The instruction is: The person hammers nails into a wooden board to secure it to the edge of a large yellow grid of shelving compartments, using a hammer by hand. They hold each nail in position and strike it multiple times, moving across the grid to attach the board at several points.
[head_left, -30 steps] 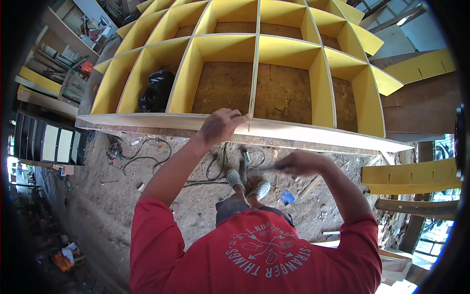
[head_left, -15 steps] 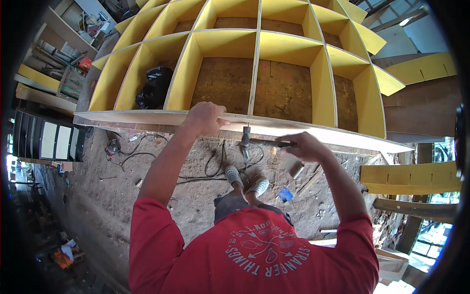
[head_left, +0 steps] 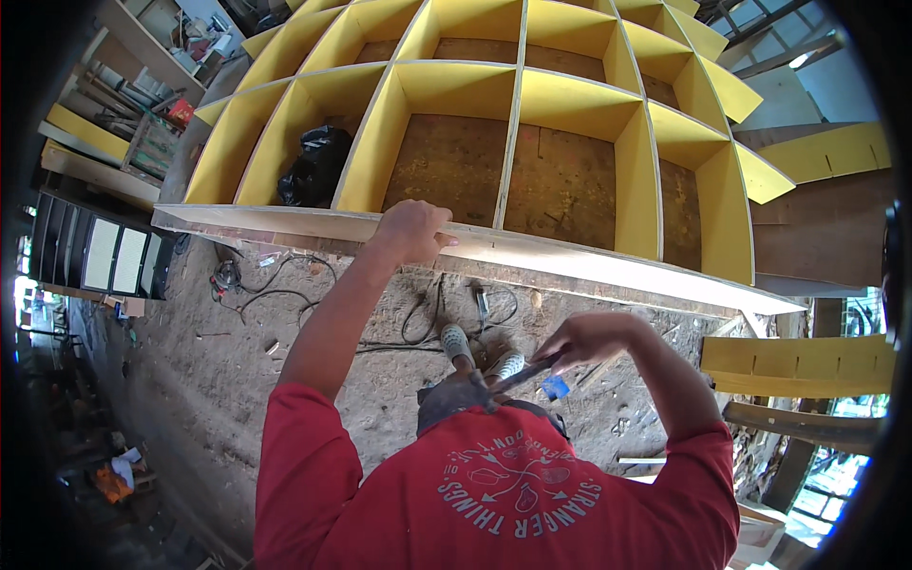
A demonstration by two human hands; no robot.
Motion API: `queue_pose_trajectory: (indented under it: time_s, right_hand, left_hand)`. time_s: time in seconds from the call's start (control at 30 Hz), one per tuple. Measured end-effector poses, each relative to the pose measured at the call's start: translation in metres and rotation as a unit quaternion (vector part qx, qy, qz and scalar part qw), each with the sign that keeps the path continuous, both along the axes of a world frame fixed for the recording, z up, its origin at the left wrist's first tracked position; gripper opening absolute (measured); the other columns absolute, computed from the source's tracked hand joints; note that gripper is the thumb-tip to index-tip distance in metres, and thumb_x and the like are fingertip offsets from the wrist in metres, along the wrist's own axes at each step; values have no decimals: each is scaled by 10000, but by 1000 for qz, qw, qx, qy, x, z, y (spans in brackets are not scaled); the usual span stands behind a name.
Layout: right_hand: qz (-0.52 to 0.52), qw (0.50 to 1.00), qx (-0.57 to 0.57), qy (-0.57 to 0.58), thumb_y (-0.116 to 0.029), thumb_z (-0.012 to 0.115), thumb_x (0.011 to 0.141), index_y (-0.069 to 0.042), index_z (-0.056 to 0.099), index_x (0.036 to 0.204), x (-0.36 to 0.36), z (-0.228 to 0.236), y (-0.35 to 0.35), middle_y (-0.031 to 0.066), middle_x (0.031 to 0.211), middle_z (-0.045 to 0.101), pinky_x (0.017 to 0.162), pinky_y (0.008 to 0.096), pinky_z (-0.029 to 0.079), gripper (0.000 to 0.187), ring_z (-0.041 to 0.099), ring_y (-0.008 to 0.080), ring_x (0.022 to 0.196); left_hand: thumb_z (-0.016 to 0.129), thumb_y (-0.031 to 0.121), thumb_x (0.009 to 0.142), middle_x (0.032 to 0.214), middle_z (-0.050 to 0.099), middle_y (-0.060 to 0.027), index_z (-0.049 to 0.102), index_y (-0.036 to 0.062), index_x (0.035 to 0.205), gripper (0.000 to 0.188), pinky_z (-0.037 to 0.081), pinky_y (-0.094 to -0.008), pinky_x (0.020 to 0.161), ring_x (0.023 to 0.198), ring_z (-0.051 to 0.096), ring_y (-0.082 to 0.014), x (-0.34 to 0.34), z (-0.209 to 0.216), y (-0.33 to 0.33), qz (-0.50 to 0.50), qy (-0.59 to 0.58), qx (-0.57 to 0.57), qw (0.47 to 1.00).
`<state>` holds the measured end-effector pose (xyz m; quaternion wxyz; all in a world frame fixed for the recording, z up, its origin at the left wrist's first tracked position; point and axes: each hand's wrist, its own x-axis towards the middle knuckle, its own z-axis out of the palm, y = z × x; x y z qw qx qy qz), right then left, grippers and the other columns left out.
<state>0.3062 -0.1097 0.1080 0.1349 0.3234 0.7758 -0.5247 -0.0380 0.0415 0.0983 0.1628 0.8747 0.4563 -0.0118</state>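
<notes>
My left hand [head_left: 415, 231] grips the top edge of a long pale wooden board [head_left: 560, 255], thumb and fingers closed over it. That board runs along the near side of a large grid frame of yellow panels [head_left: 579, 103]. In my right hand [head_left: 597, 339] is a hammer [head_left: 524, 374], held by its handle. Its head is drawn back close to my body, below the board and apart from it. A tiny dark upright mark, too small to make out, shows on the board right of my left hand.
A black plastic bag [head_left: 315, 166] lies in one compartment of the frame. Cables [head_left: 408, 328] and a small blue piece [head_left: 555, 388] are on the dirt floor near my feet. Slotted yellow boards [head_left: 803, 365] stand at the right, a black shelf unit [head_left: 100, 252] at the left.
The hammer has swung from beside the board back toward my body, my right hand moving down with it. My left hand stays on the board. The view has shifted slightly.
</notes>
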Motion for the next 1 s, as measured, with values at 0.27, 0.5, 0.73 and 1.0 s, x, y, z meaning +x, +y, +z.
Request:
queue_pose_trajectory:
  time_s: [0.27, 0.5, 0.73, 1.0]
  right_hand:
    - [-9, 997, -57, -42, -386, 657, 1051, -229, 652, 1466, -5, 13, 13, 93, 1322, 750, 1059, 446, 542, 444, 749, 240, 1096]
    - [-215, 971, 94, 47, -337, 650, 1061, -217, 615, 1505, -8, 14, 8, 117, 1164, 796, 928, 422, 561, 462, 749, 278, 973]
    - [-252, 967, -12, -24, -372, 688, 1044, -173, 624, 1495, 3, 31, 40, 131, 1197, 788, 946, 374, 555, 497, 724, 185, 984]
    - [-249, 966, -70, 2, -311, 680, 1057, -185, 651, 1467, 4, 17, 23, 101, 1213, 790, 937, 342, 548, 430, 719, 172, 1000]
  left_hand:
    - [768, 454, 912, 937, 756, -203, 723, 71, 981, 392, 565, -537, 846, 958, 729, -431, 0, -1, -4, 2, -6, 8, 1000]
    - [774, 452, 902, 951, 759, -199, 720, 73, 983, 391, 561, -537, 866, 980, 726, -425, 2, 3, -2, 13, 11, -3, 1000]
    - [780, 450, 895, 954, 758, -203, 711, 65, 973, 399, 559, -541, 871, 985, 725, -427, 0, 1, -2, 5, 9, -3, 1000]
    - [784, 453, 890, 936, 757, -200, 711, 60, 954, 405, 560, -541, 859, 968, 728, -423, 0, 4, 1, -2, -8, -2, 1000]
